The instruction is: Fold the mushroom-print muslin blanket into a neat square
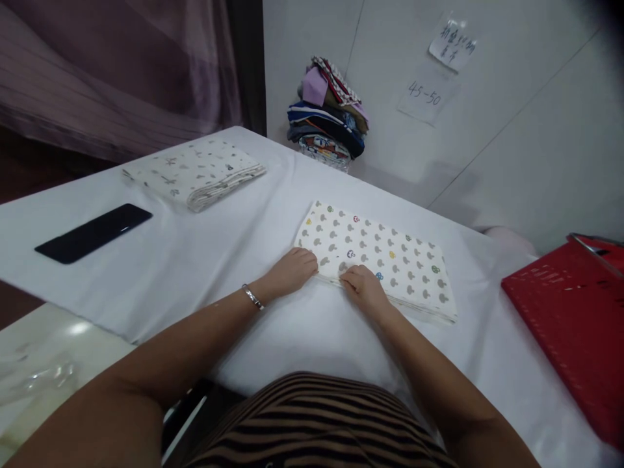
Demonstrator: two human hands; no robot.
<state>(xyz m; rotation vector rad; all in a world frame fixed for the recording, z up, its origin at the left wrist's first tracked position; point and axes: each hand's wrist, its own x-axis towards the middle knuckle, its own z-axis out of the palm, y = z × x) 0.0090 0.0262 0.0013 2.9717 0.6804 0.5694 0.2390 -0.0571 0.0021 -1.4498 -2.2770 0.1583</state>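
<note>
A brown-and-black striped shirt is showing nearest, on the near side of the mushroom cloth. The wall is rising beyond that cloth, and the white-covered table is spreading beneath it. A purple curtain is hanging beyond the cloth, far off to the left. A red bag, as far as its kind can be told, is lying to the right of the cloth, apart from it.

The mushroom cloth itself is lying folded and flat, its layers showing along the near edge. A stack of clothes is sitting beyond it and a little left, past the table's far edge. A second folded cloth, with small dark prints, is lying to its left and slightly farther off. A black phone is resting well to its left.

The left hand is touching the cloth's near left corner with its fingers curled; whether it is gripping cannot be told. The right hand is pinching the cloth's near edge, thumb and fingers drawn together. Two handwritten papers are hanging beyond the cloth, to its right. A silver bracelet is circling the left wrist, near the cloth's left end.
</note>
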